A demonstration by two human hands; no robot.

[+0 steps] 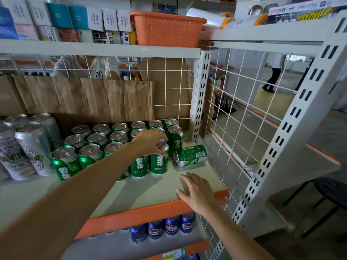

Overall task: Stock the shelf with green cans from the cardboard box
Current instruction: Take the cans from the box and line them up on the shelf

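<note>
Several green cans (90, 156) stand upright in rows on the white shelf (150, 190). My left hand (150, 141) reaches over the front row, and its fingers and thumb curl around the top of an upright green can (159, 164). One green can (191, 155) lies on its side at the right end of the rows. My right hand (197, 192) hovers flat and open over the shelf's front right corner, a little short of the fallen can. The cardboard box is out of view.
Tall silver cans (28, 147) stand at the shelf's left. White wire mesh (234, 109) closes the back and right side. Blue cans (163, 228) fill the shelf below. An orange basket (167, 30) sits on the shelf above. A black stool (330, 192) stands right.
</note>
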